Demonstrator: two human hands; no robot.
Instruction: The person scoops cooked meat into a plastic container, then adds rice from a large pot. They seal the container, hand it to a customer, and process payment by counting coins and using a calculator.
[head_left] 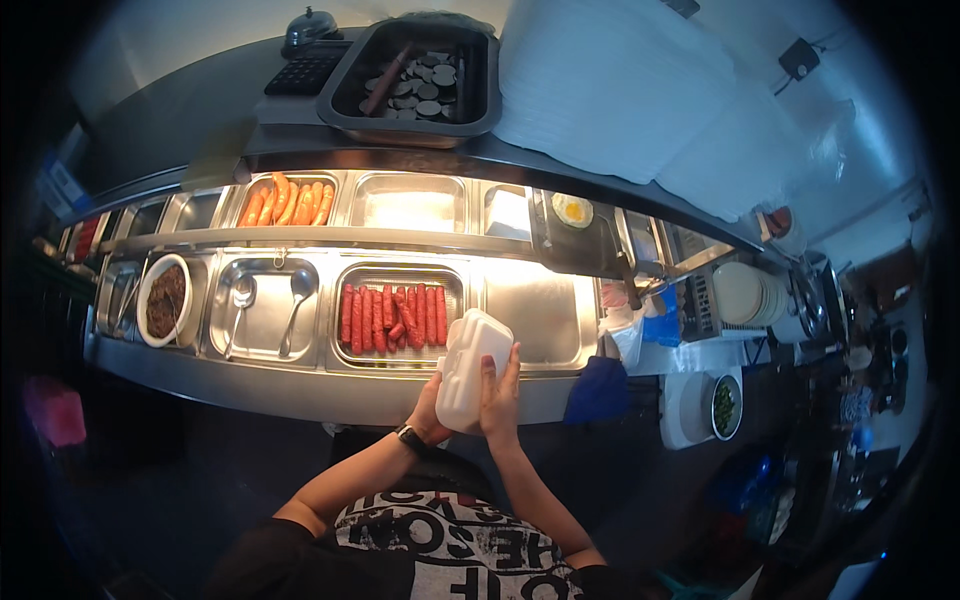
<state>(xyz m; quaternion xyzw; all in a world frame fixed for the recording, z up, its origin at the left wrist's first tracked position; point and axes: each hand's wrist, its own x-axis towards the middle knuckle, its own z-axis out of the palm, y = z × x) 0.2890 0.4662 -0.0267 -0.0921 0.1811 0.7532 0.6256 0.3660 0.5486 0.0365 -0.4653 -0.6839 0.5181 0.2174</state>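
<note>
A white foam takeaway box, closed and tilted, is held between my two hands in front of the counter. My left hand, with a watch on its wrist, grips the box's lower left side. Pressed along the right side of the box are the fingers of my right hand. Just beyond the box lies a steel tray of red sausages in a row. A bare steel tray section is to the right of it. What is inside the box is hidden.
Left of the sausages, a steel tray holds two spoons, beside a white bowl of dark food. Farther back are orange sausages and a fried egg. A coin tray and stacked white foam boxes occupy the upper shelf.
</note>
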